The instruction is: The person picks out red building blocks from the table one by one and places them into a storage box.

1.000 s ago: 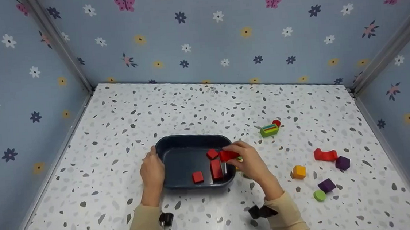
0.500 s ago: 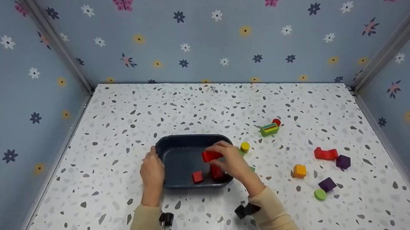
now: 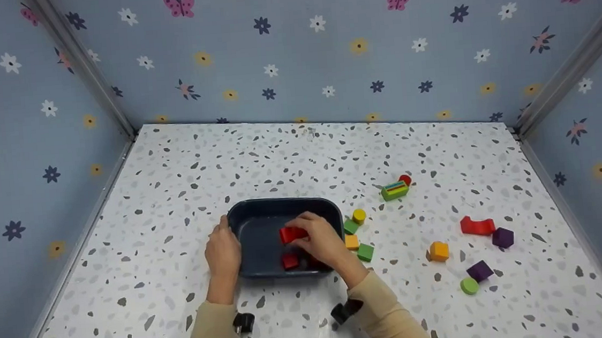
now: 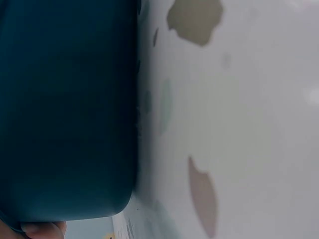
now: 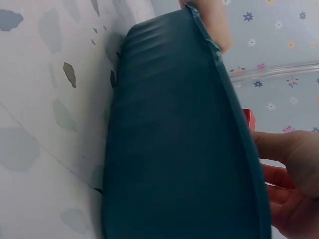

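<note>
My left hand [image 3: 222, 251] grips the left end of a dark blue rectangular tray [image 3: 258, 245]; in the left wrist view its fingertips [image 4: 44, 230] curl at the tray's rim. Over the middle of the tray, my right hand [image 3: 318, 238] pinches a red toy block [image 3: 290, 235] between thumb and fingers. A red cube [image 3: 290, 260] lies on the tray floor near the front wall. Another red block [image 3: 315, 263] sits beside it, mostly hidden under my right hand. In the right wrist view, the held block's red end [image 5: 249, 118] shows above the tray wall.
Against the tray's right side lie a yellow cylinder [image 3: 359, 216], green blocks [image 3: 365, 252] and an orange block [image 3: 351, 242]. Farther right are a striped green block [image 3: 394, 190], an orange cube [image 3: 439, 251], a red arch block [image 3: 478, 225] and purple blocks [image 3: 503, 238]. Patterned walls enclose the table.
My right hand has moved left from the tray's right rim to over its middle, carrying the red block. The small blocks right of the tray have come into view. My left hand stays put.
</note>
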Tool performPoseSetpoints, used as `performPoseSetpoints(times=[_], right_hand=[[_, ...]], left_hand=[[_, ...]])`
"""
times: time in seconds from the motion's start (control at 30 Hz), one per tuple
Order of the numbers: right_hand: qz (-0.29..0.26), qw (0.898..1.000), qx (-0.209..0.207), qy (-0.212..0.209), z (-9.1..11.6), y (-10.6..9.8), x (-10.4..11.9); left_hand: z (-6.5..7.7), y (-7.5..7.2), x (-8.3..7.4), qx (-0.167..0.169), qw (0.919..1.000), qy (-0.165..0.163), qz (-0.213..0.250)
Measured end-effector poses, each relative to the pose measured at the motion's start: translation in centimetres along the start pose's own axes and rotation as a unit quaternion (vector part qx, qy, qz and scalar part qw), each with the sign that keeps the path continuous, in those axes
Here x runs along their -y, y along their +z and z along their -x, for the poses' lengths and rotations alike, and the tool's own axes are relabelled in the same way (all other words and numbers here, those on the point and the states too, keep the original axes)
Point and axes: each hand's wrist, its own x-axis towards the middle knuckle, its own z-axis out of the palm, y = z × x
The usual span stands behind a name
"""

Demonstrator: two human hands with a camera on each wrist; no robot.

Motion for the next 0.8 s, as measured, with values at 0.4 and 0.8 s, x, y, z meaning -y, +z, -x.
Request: performPoseSetpoints(times=[0.4,0.8], right_hand=[[0.036,0.998,0.039,0.018,-0.5,1.9,-0.1],[0.068,0.996,0.052,0.021,-0.6,2.6,-0.2]], left_hand=[[0.0,0.0,0.0,-0.004,1.0000,0.002,-0.003],[0.0,0.1,0.0,-0.006,0.9999,0.001,-0.008]])
